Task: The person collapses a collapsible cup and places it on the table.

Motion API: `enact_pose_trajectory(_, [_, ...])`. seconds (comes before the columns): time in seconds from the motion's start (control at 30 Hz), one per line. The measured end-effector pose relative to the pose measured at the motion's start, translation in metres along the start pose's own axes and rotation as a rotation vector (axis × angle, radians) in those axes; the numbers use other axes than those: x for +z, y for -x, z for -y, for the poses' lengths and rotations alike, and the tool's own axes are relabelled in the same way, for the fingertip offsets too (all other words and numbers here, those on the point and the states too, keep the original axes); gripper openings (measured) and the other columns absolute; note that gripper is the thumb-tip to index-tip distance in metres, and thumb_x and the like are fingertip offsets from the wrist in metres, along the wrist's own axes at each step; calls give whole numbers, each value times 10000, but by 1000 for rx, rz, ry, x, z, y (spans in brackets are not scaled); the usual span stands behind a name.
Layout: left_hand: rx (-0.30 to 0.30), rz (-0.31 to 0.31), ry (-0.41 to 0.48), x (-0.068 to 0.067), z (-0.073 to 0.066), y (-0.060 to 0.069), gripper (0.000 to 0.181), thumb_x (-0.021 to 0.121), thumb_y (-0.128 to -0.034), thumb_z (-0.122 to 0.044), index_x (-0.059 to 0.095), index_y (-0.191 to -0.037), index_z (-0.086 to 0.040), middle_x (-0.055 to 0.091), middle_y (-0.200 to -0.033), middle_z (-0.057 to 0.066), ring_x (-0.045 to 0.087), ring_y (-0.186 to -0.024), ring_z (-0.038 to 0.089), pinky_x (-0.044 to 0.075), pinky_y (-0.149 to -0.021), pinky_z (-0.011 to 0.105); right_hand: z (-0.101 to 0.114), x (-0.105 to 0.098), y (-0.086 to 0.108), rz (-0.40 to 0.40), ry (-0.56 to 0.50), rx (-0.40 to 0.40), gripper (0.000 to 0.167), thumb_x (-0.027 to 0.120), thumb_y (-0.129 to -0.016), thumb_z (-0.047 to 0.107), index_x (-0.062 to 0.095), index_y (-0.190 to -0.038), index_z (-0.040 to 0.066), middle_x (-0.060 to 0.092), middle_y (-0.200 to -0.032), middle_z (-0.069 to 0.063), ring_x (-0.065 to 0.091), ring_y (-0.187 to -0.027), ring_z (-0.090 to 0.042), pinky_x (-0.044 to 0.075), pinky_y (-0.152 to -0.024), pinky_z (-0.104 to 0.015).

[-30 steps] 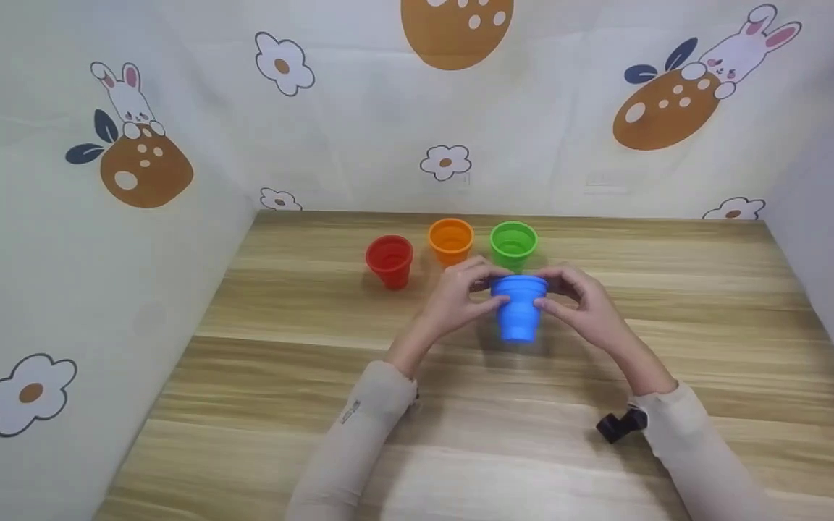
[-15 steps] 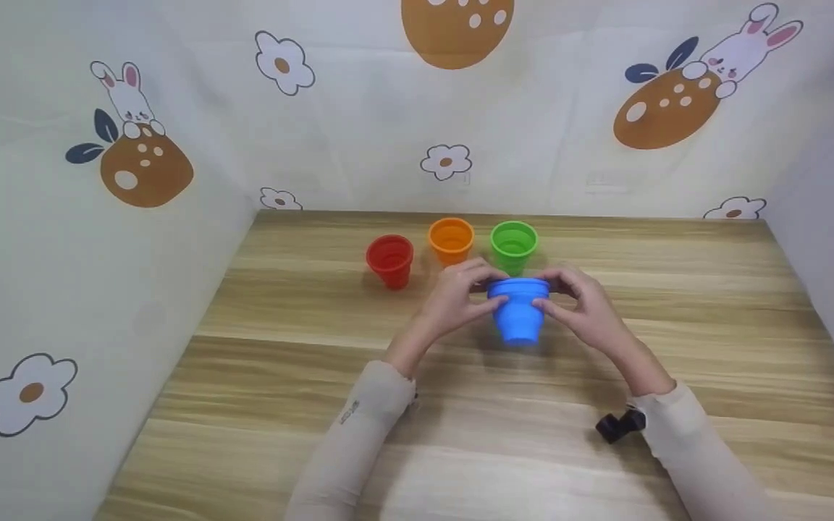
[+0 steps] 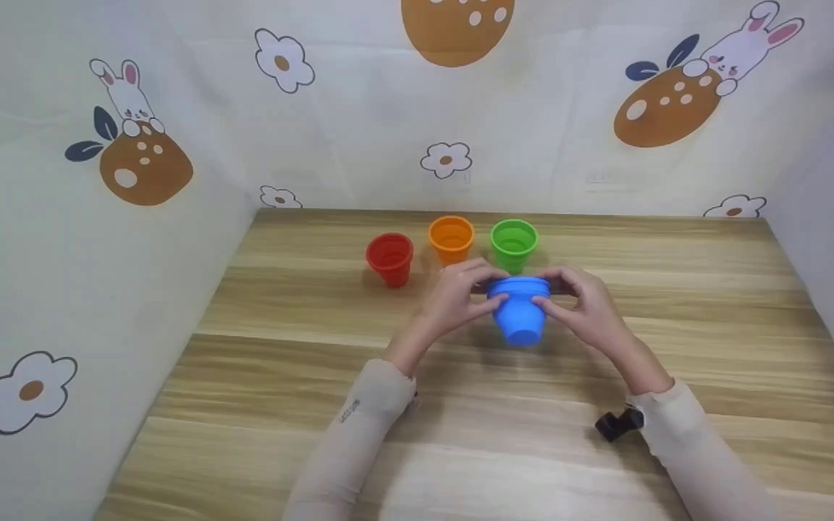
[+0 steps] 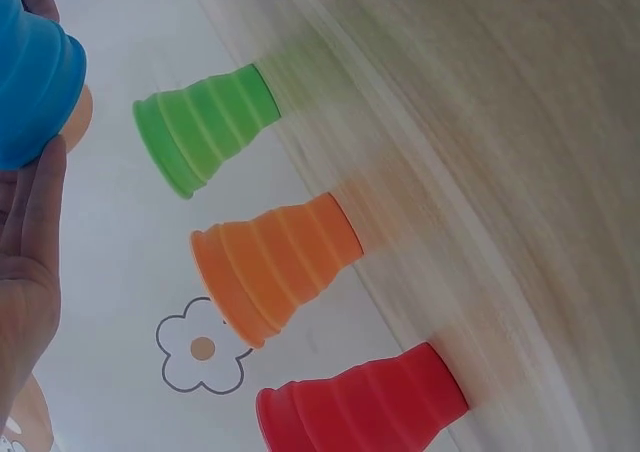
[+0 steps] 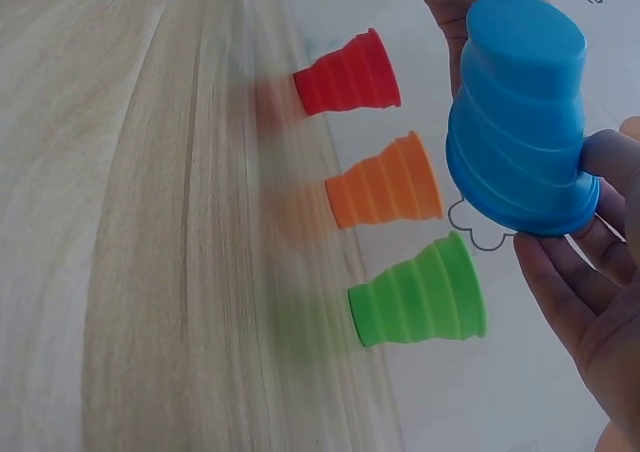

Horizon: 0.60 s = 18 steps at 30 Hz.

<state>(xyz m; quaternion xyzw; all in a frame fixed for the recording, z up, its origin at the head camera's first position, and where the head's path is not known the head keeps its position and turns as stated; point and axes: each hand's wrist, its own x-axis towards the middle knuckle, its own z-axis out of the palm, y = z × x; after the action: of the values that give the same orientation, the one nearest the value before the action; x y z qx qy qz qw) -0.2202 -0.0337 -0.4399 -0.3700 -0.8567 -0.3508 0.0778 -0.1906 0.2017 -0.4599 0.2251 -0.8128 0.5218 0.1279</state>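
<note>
A blue ribbed cup [image 3: 520, 315] is held up above the table between both hands, its wide rim at the top and its base tipped toward the head camera. My left hand [image 3: 457, 293] grips its left side near the rim, thumb in front and fingers behind. On the opposite side my right hand [image 3: 587, 304] pinches the rim area the same way. The right wrist view shows the cup's ribbed wall [image 5: 520, 112] bent out of line, with the base leaning. Behind the hands stand a green cup [image 3: 514, 242], an orange cup [image 3: 451, 239] and a red cup [image 3: 390, 257], all upright.
The wooden table [image 3: 279, 405] runs back to a patterned wall [image 3: 359, 116] with bunny and flower prints. A side wall [image 3: 40, 275] borders it on the left. A black device [image 3: 618, 425] sits at the right sleeve's cuff.
The blue cup has become shorter and wider-looking, and its base has tipped toward the head camera. Both hands keep nearly the same place. The other cups stay put.
</note>
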Motion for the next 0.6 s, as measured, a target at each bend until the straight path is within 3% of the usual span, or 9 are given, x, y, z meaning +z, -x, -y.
enact_pose_trajectory(0.23, [-5,14,-21,0,-1,-1,317,715,-925,-248,701,-1192,-77,701,-1059,66,688,-967,158,573,-868,182,0,1,0,-25,7,-33,241,745,-840,-34,682,-1072,-47,731,-1005,-153,656,-911,0,560,-801,-120])
enact_pose_trajectory(0.6, [21,9,-89,1,-3,1,321,705,-932,-273,702,-1196,-91,717,-1073,49,691,-954,148,568,-897,193,-4,2,1,-42,59,-105,242,754,-831,-35,698,-1067,-31,739,-992,-130,678,-897,-42,570,-777,-123])
